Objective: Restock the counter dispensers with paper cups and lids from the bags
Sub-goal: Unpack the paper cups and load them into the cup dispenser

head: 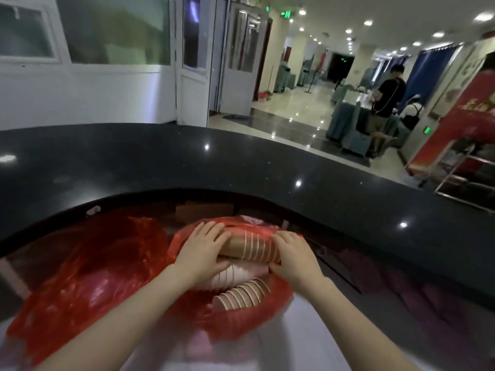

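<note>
Paper cups (255,247) in a brown stack lie sideways in the red bag (187,298), with the left hand (199,254) and right hand (294,259) curled round its ends, so lift it level over the black bench (241,162).

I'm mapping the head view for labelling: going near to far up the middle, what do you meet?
Lower stack of cups lying in the red bag → brown cup stack gripped at its ends by the left hand and right hand → black counter → glossy hallway floor.
</note>
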Available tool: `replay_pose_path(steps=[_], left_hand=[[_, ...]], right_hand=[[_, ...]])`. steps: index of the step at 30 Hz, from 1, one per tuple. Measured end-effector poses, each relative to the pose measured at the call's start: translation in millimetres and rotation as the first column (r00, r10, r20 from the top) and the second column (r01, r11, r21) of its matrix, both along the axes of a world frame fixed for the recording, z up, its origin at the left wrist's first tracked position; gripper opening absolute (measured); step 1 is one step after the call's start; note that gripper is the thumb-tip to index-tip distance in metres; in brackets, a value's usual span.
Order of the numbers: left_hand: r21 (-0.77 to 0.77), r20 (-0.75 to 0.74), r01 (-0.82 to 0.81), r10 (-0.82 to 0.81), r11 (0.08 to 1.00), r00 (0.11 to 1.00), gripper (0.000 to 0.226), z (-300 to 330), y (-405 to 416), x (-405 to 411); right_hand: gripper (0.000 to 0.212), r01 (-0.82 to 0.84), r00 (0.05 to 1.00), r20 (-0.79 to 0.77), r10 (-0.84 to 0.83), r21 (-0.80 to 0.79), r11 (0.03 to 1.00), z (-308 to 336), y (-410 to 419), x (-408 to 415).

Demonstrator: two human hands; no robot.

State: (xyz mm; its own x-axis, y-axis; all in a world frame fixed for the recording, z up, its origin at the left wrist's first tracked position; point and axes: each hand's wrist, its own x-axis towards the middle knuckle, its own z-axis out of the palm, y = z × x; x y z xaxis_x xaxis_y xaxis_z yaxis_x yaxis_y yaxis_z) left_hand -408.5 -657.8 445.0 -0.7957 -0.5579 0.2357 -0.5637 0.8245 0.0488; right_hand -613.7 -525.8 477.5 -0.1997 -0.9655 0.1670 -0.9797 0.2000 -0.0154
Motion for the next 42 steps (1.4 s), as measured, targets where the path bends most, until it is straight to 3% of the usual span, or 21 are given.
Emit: replay_pose_path(steps=[3, 11, 16, 19, 21, 24, 27, 29, 32, 36, 39, 42], left_hand=[[0.055, 0.0, 0.014, -0.014, 0.998, 1.0, 0.086, -7, -13, -21], [0.132, 0.191, -0.108, 0.082, 0.985, 0.978, 0.108, -3, -18, -72], [0.135, -0.016, -0.013, 0.015, 0.991, 1.0, 0.1, -18, -28, -50], [0.282, -0.207, 0.059, 0.001, 0.958, 0.978, 0.101, -26, -28, -29], [0.399, -0.35, 0.078, 0.073, 0.914, 0.934, 0.102, -28, -24, -19], [0.519, -0.46, 0.055, 0.224, 0.853, 0.859, 0.098, -27, -15, -13], [0.657, -0.506, 0.048, 0.393, 0.752, 0.768, 0.092, -30, -11, -9], [0.709, -0.521, 0.071, 0.454, 0.702, 0.723, 0.086, -31, -11, -6], [0.748, -0.538, 0.099, 0.513, 0.656, 0.669, 0.082, -28, -9, -1], [0.782, -0.553, 0.128, 0.584, 0.61, 0.594, 0.084, -30, -12, 10], [0.797, -0.569, 0.174, 0.624, 0.578, 0.535, 0.083, -31, -15, 15], [0.8, -0.584, 0.218, 0.643, 0.559, 0.496, 0.084, -27, -16, 14]], right_hand=[[0.085, 0.005, 1.0, -0.014, -0.003, 0.143, 0.99, -5, -11, -15], [0.117, 0.073, 0.952, 0.261, -0.161, 0.315, 0.946, -13, -25, -44], [0.118, 0.033, 0.873, 0.468, -0.135, 0.22, 0.975, -24, -17, -62], [0.1, 0.02, 0.823, 0.556, -0.118, 0.179, 0.984, -32, -7, -65], [0.081, -0.012, 0.857, 0.508, -0.081, 0.177, 0.984, -40, -1, -64], [0.06, -0.169, 0.961, 0.228, 0.156, 0.038, 0.985, -53, 7, -51], [0.055, -0.382, 0.918, 0.079, 0.389, -0.083, 0.92, -60, 18, -28], [0.055, -0.468, 0.883, 0.046, 0.467, 0.013, 0.884, -59, 24, -16], [0.071, -0.471, 0.881, 0.109, 0.46, 0.275, 0.838, -61, 31, -5], [0.064, -0.403, 0.909, -0.027, 0.417, 0.208, 0.891, -74, 33, 2], [0.07, -0.355, 0.935, 0.075, 0.348, 0.148, 0.923, -70, 30, -4], [0.074, -0.185, 0.957, 0.237, 0.168, 0.049, 0.982, -54, 35, -13]])
